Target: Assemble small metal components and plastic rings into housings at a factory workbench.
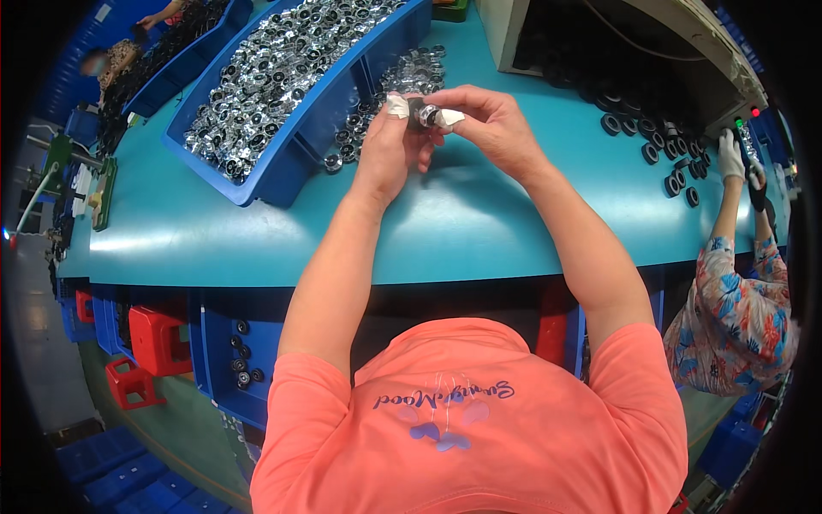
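So the trick here is all in the pinch. The left hand point(384, 150) and right hand point(503, 128) both have their fingers clamped on a small black-and-silver round part point(425, 114), held up just above the teal desk point(479, 231), in front of the person and near the big bin. Can't tell if it's one piece or two being put together, sorry, the fingers hide too much. There's a white wrap point(396, 105) on the left fingers and another white wrap point(450, 118) on the right ones, probably handy for grip.

If it's a press fit, I'd steady the thing with the left, line the faces up square, then push evenly with the right thumb. Come in crooked and it'll likely bind or pop loose. Working low over the desk seems smart too, since round stuff rolls.

Containers: the big blue bin point(312, 154) on the left is heaped with shiny silver-and-black round parts point(274, 81), and a loose pile point(351, 133) of similar ones sits on the desk right beside it. A blue tub point(248, 406) below the desk has just a few dark wheel-like pieces point(242, 364). Black rings point(672, 158) lie loose over to the right, near a pale open-fronted box point(505, 38).
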Available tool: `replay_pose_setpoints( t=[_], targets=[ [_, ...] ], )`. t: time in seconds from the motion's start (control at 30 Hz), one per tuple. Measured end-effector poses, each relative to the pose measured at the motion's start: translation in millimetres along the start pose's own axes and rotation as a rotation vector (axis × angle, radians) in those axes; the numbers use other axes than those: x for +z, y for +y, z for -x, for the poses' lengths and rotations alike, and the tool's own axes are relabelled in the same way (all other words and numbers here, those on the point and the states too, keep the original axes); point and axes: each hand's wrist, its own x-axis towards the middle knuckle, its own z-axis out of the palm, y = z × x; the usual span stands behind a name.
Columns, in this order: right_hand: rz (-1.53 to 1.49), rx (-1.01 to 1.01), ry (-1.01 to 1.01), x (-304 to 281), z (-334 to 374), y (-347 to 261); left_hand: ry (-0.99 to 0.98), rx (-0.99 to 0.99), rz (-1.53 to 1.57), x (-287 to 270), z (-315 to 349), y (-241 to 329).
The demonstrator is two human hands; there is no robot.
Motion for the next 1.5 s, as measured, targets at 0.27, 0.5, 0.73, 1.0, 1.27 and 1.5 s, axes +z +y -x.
replay_pose_setpoints(
  t=[0.27,0.5,0.73,1.0,1.27,1.5],
  targets=[
    [0.067,0.002,0.046,-2,-1,11,0.003,0.021,-0.096,2,2,-1],
    [0.183,-0.027,0.112,3,2,7,-0.003,0.135,-0.159,2,-1,-5],
    [0.088,0.084,0.115,-2,1,4,-0.022,0.157,-0.146,11,0,-6],
    [0.028,0.155,0.122,-2,-1,6,0.017,0.220,-0.127,12,5,1],
    [0.112,-0.055,0.146,8,6,16,0.082,0.377,-0.189,22,8,-2],
    [0.196,-0.095,0.232,18,8,18,0.103,0.373,-0.237,17,4,-7]
  ],
)
